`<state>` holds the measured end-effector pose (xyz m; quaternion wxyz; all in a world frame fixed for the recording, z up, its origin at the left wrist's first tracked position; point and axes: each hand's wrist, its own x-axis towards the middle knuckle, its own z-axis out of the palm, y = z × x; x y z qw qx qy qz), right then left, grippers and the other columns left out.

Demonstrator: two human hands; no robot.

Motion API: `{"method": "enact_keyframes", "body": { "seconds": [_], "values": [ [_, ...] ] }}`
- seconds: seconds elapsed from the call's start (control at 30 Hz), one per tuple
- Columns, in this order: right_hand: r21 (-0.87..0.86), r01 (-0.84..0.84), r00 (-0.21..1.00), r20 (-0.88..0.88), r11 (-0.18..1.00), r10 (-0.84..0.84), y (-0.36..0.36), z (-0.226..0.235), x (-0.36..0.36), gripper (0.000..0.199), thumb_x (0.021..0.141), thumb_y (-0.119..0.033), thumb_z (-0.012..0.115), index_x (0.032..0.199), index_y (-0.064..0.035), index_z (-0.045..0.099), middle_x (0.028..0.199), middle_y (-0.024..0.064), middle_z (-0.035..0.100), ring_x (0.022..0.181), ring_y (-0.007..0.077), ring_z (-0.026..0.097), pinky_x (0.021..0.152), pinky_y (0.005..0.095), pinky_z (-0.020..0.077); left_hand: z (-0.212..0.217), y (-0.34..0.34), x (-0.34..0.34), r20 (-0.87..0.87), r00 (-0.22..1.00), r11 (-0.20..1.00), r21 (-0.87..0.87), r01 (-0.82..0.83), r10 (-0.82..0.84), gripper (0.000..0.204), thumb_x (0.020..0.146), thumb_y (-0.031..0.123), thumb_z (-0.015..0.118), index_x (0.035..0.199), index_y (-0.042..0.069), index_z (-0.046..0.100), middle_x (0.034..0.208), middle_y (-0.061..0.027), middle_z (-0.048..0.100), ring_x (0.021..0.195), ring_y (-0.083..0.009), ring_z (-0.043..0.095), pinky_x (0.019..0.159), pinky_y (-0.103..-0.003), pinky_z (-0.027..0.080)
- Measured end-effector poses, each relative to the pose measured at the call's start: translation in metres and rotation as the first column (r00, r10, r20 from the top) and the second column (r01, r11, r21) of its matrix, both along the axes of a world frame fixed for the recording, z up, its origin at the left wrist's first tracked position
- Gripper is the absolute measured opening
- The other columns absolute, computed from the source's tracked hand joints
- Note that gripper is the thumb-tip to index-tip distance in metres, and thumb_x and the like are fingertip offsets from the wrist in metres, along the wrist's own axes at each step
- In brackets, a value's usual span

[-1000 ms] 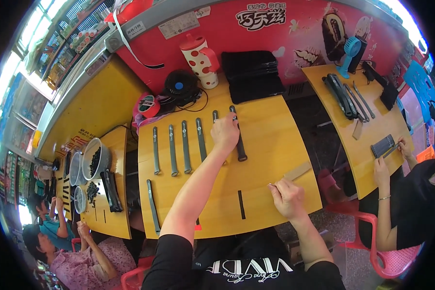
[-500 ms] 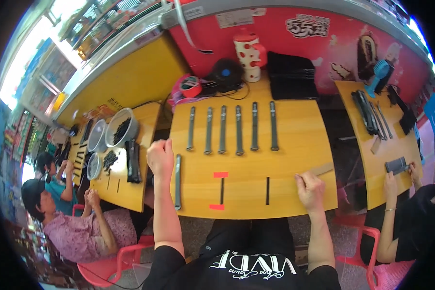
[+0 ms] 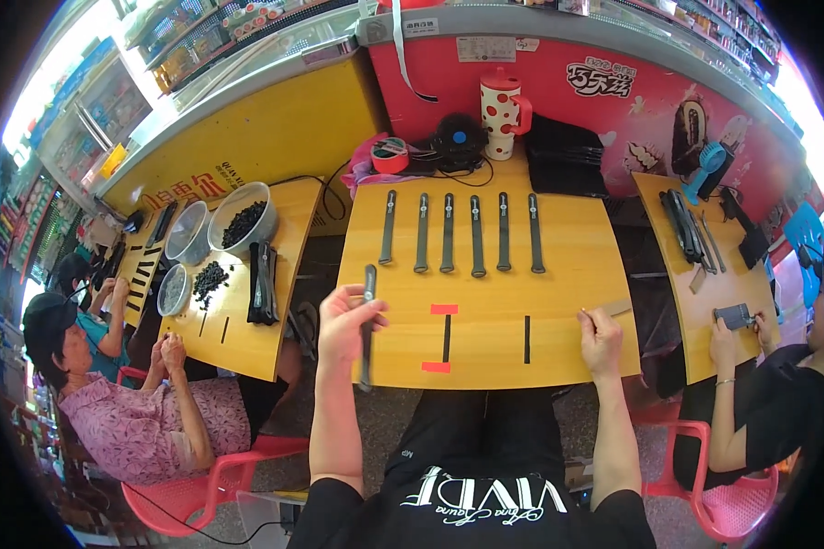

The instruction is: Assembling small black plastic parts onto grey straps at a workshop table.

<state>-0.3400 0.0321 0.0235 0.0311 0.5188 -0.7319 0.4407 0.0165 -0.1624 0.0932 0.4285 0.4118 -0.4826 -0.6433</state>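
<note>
- The dark strip (image 3: 368, 360) is at your left hand (image 3: 348, 320), over the near left corner of your table (image 3: 568, 284). It runs nearly straight away from you, its ends showing beyond and below your fingers; you may have it raised or resting, which I cannot tell.
- Your left fingers are bent and slightly spread across its upper half. I cannot tell whether they are clamped on it.
- Your right hand (image 3: 601, 344) is well apart from the strip, its fingers curled together, near a flat brown piece (image 3: 619, 307). Anything tiny at the fingertips is too small to tell.
- Judging by its slim, flat look, the strip should feel light, probably bendy along its length, and hard to break; its smooth face could slide a little.
- Your best hold is likely a pinch across the narrow sides, near the middle, so neither end droops.
- Six similar strips (image 3: 475, 236) lie side by side at the far part of your table.
- On the neighbouring table to your left, a large clear tub (image 3: 218, 229) holds small black pieces (image 3: 244, 224); a loose pile (image 3: 211, 284) lies outside it.
- Beside it are a second clear tub (image 3: 188, 233) and a smaller one (image 3: 162, 295); I cannot make out their contents.
</note>
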Motion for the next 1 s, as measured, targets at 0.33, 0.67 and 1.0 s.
{"method": "enact_keyframes", "body": {
  "seconds": [0.33,0.67,1.0],
  "values": [
    [-0.091,-0.397,0.849,0.341,0.913,0.403,0.014,0.088,0.120,0.003,0.087,-0.001,0.062,0.087,0.0007,0.060,0.075,0.0148,0.058,0.066,0.0298,0.060,0.057,0.0350,0.0461,0.004,0.111,-0.066,-0.626,0.715,0.769,0.277,0.577,-0.311,0.023,0.097,0.013,0.054,0.114,-0.001,0.060,0.079,-0.0104,0.064,0.063,-0.0200,0.064,0.057,-0.028,0.050],
    [-0.102,-0.315,0.937,0.123,0.944,0.326,0.016,0.096,0.120,0.004,0.084,0.001,0.062,0.086,-0.0001,0.059,0.073,0.0139,0.057,0.065,0.0323,0.060,0.054,0.0383,0.0451,0.000,0.122,-0.090,-0.556,0.745,0.750,0.296,0.591,-0.368,0.019,0.096,0.013,0.056,0.109,0.000,0.062,0.080,-0.0101,0.065,0.066,-0.0204,0.066,0.059,-0.027,0.052],
    [0.015,-0.275,0.961,0.024,0.961,0.274,0.017,0.090,0.118,0.010,0.081,-0.004,0.065,0.088,-0.0034,0.058,0.078,0.0111,0.058,0.070,0.0301,0.062,0.058,0.0390,0.0490,-0.001,0.125,-0.095,-0.515,0.768,0.763,0.294,0.576,-0.381,0.019,0.096,0.012,0.057,0.109,0.000,0.063,0.080,-0.0095,0.065,0.065,-0.0191,0.066,0.059,-0.027,0.052]
  ]
}}
